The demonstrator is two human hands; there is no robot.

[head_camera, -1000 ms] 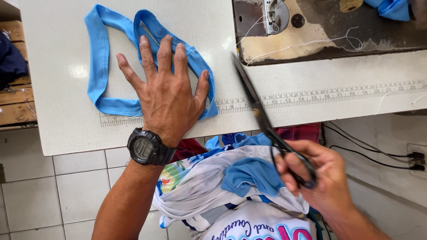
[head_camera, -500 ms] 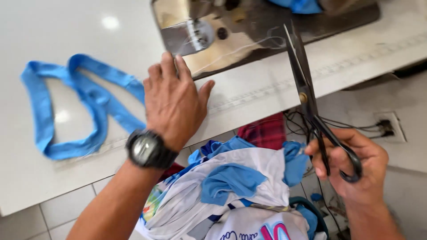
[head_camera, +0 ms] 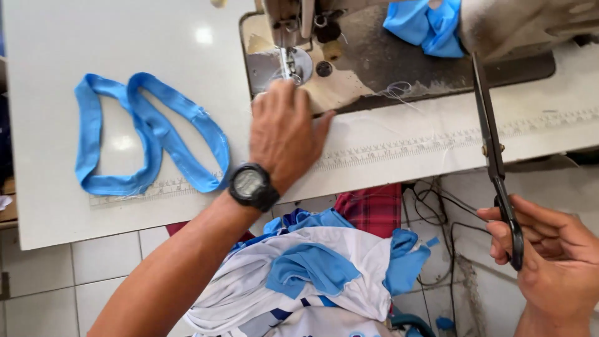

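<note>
My left hand (head_camera: 284, 134), with a black watch on its wrist, reaches across the white sewing table (head_camera: 156, 37) and rests with its fingertips at the sewing machine's needle plate (head_camera: 293, 65). It holds nothing that I can see. Left of it lie two blue fabric loops (head_camera: 146, 134), flat on the table and apart from the hand. My right hand (head_camera: 555, 259) grips the handles of black scissors (head_camera: 493, 150), whose closed blades point up over the table's front edge. A pile of white and blue garments (head_camera: 318, 274) lies on my lap below the table.
The sewing machine (head_camera: 437, 37) stands at the back with a piece of blue cloth (head_camera: 424, 25) on its bed. A printed ruler strip (head_camera: 437, 142) runs along the table's front edge. Cables (head_camera: 437, 206) hang under the table. Red plaid cloth (head_camera: 371, 209) shows beneath.
My left hand left the blue loops and moved right to the needle plate. My right hand with the scissors moved to the right.
</note>
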